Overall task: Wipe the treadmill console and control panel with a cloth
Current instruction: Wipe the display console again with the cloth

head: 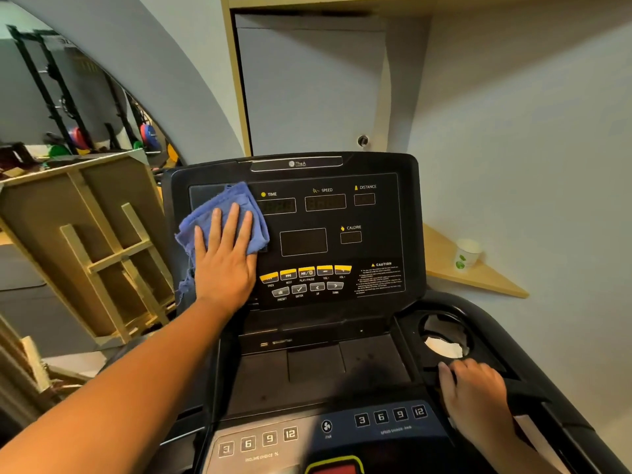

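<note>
The black treadmill console [372,213] stands upright in front of me, with TIME, SPEED, DISTANCE and CALORIE displays and a row of yellow buttons [305,272]. My left hand [224,258] lies flat, fingers spread, pressing a blue cloth [239,200] against the console's left side. The cloth covers the upper left display area and hangs down past the console's left edge. My right hand [473,395] rests curled on the black tray beside the cup holder [444,333]. Below lies the lower control panel [342,429] with numbered 3, 6, 9, 12 keys and a fan button.
A paper cup [466,253] sits on a wooden corner shelf [478,275] to the right of the console. A tilted wooden frame [102,241] leans at the left. Weight plates and a black rack [78,131] show far left. A pale wall and door stand behind.
</note>
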A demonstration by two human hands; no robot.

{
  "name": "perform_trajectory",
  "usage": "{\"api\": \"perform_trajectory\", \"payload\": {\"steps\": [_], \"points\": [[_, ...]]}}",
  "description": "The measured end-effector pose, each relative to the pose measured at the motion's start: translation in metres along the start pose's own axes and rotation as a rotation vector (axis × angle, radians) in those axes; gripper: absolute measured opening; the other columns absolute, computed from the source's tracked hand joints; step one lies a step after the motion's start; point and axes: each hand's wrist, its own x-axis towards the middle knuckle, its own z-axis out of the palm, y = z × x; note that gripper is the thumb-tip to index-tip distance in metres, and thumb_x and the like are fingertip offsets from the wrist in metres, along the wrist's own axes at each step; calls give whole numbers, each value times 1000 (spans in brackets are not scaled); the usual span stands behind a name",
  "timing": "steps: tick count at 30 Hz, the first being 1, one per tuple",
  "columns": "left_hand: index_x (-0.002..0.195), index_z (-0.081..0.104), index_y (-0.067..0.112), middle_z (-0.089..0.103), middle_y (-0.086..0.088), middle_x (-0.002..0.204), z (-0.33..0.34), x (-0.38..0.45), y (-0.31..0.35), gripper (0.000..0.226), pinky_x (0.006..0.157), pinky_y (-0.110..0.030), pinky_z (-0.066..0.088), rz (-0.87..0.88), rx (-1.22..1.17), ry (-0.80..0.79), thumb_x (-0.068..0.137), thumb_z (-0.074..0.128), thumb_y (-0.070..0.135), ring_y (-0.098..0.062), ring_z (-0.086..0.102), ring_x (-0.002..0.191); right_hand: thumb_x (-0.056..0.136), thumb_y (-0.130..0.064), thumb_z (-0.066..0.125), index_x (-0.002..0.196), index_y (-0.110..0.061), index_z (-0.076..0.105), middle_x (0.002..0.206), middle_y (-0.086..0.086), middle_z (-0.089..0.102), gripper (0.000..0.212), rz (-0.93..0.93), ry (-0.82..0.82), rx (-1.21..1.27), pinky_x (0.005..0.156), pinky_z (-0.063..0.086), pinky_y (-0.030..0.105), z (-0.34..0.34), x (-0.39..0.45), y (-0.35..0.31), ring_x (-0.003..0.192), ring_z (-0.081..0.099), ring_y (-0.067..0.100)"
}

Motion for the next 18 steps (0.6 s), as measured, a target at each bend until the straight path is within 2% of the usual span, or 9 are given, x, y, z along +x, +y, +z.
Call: {"api": "perform_trajectory", "payload": {"steps": [2,6,8,10,13,16,18], "points": [[167,8,21,4,-7,175,-8,24,1,67,128,-59,1,-146,-62,42,106,20,46,-33,-2,161,86,-27,69,61,-22,60,59,-12,46,28,6,24,1,63,41,29,0,1,-5,55,44,8],[167,5,17,0,-9,175,-14,61,20,68,128,-61,1,-268,-82,92,107,24,44,-37,-3,160,83,-24,71,62,-21,63,57,-7,55,23,-2,-26,-65,60,45,30,-2,2,-7,55,40,8],[167,5,17,0,-11,175,-7,56,35,70,127,-61,0,-196,-48,82,107,29,43,-39,-3,160,86,-25,68,63,-25,63,59,-8,57,24,-59,-103,-86,59,40,27,-3,8,-3,55,41,6],[167,7,19,1,-9,175,2,37,46,69,127,-61,0,-34,0,46,107,31,44,-38,-2,160,95,-30,57,65,-32,55,63,-11,57,30,-141,-180,-50,61,36,21,-6,20,1,58,48,1],[167,11,23,3,-6,175,12,13,40,68,127,-63,6,136,5,-2,106,30,46,-34,-2,161,101,-40,45,69,-32,57,68,-6,61,35,-86,-400,54,59,36,14,-14,37,2,64,59,1],[167,14,24,7,-4,175,5,13,23,64,128,-62,7,125,-9,15,107,24,46,-31,-1,161,99,-43,46,66,-28,59,67,-2,62,39,-58,-410,50,55,35,15,-13,41,2,61,60,4],[167,13,23,7,-5,175,0,24,19,65,129,-59,4,17,-28,48,107,25,43,-31,-1,162,97,-46,45,65,-26,60,67,-2,62,41,-39,-364,46,53,36,17,-10,40,4,60,59,5]]}}
